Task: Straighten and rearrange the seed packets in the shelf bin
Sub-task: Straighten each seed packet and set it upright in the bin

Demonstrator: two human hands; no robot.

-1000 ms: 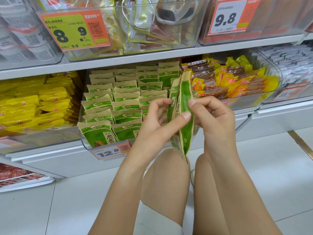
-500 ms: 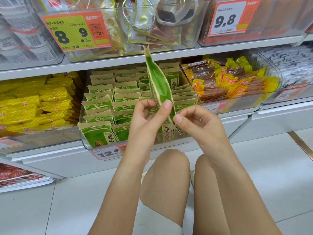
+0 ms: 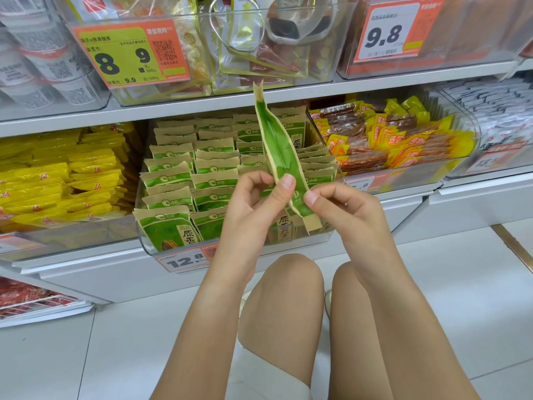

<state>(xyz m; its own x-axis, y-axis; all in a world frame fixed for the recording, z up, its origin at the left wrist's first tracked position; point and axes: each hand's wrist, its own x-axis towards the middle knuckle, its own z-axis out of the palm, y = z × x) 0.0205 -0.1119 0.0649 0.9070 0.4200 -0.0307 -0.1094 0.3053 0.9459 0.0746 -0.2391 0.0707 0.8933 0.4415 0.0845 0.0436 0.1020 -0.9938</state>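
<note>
Though pinched, packet [image 3: 279, 157] between hands [image 3: 291, 203]

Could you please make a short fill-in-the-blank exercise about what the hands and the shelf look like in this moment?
1. The left hand and the right hand both pinch one green and tan paper seed packet, seen from its ____ edge.
2. The price label on the clear plastic shelf bin reads ____.
3. The bin to the left holds ____ wrapped packets.
4. The held packet is ____ the bin, not inside it.

Missing words: narrow; 12.8; yellow; above
</note>
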